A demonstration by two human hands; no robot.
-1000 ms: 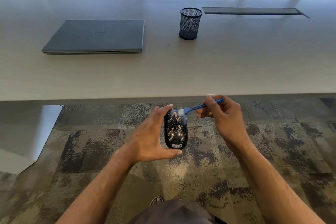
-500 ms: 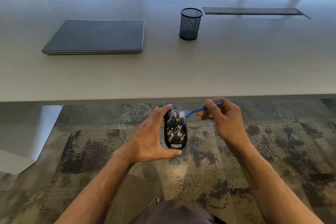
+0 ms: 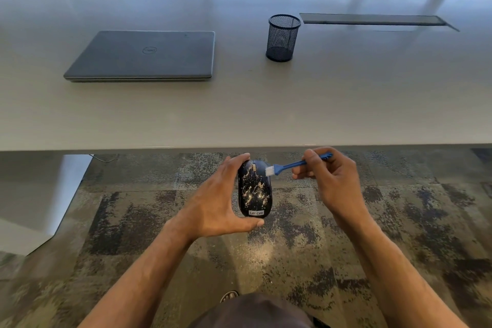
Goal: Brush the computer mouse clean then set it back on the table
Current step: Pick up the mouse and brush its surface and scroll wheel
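Observation:
A black computer mouse [image 3: 255, 190] speckled with pale dust is held in the air below the table's front edge, above the carpet. My left hand [image 3: 217, 202] grips it end to end, fingers at the far end and thumb under the near end. My right hand [image 3: 328, 181] pinches the handle of a small blue brush [image 3: 288, 166]. The brush's white bristles touch the mouse's upper right edge, beside the scroll wheel.
On the pale table [image 3: 346, 104] lie a shut grey laptop [image 3: 143, 56] at the left and a black mesh pen cup [image 3: 282, 37] near the middle. A dark cable slot [image 3: 372, 19] runs at the back right. Patterned carpet [image 3: 399, 221] lies below.
The brush head has shifted slightly right and down, from the top of the mouse to its upper right edge. My left hand keeps the mouse in nearly the same place.

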